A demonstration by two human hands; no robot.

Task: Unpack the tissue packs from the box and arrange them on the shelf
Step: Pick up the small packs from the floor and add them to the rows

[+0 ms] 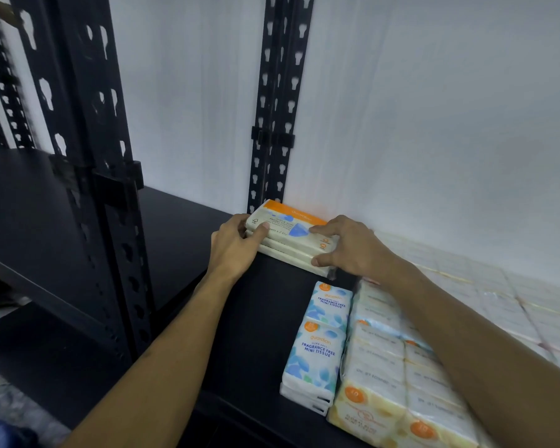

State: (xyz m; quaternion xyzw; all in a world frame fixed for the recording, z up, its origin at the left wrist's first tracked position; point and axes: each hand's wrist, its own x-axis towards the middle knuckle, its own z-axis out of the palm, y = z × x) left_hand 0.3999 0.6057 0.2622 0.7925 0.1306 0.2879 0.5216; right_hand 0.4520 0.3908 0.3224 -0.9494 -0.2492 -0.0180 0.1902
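Both hands, left hand (236,245) and right hand (346,245), are gripping a stacked tissue-pack bundle (291,234) at the shelf's (188,221) rear edge, bare shelf lying at nine o'clock.

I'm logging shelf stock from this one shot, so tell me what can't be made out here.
- The box: not in the head view at all.
- Small print on the stack of tissue packs: blurred, partly covered by the left hand and right hand.
- Wrapped bundles: partly hidden by the right forearm, cut by the bottom edge, so uncountable.
- Pale packs along the wall: washed out, labels unreadable.
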